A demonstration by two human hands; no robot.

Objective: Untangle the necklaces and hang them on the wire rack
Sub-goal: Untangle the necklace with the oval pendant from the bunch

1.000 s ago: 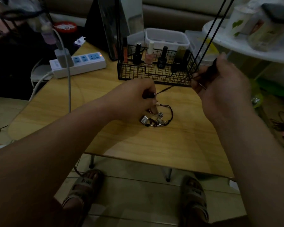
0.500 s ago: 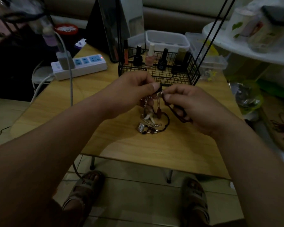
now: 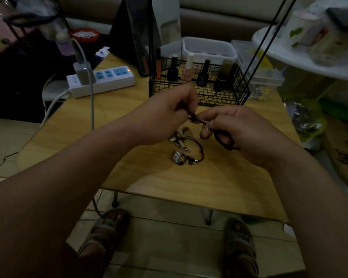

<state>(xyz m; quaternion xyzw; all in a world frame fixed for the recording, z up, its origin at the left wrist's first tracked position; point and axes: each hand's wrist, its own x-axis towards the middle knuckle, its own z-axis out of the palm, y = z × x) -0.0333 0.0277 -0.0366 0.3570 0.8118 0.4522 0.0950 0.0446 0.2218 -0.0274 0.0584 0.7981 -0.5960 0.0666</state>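
Both hands are just above the desk, close together, fingertips almost meeting.

Left hand: fingers curled, thumb and forefinger pinching the dark end of the tangle of dark cord and silver chain necklaces.

Right hand: thumb and forefinger pinching a silver chain stretch of the same tangle. A loop of dark cord passes through its lower curled fingers.

A short span of the tangle bridges the 2 hands. The rest hangs down and lies on the light wooden desk, directly below and between them. It includes pale tooth-shaped pieces, a dark cord loop and small beads. A square silver pendant sits at the near end.

Black wire rack stands just behind the hands, with 2 thin black rods rising from its right side. Nail polish bottles stand upright inside its basket.

White power strip lies at the desk's far left, with a grey adapter plugged in and a red light lit.
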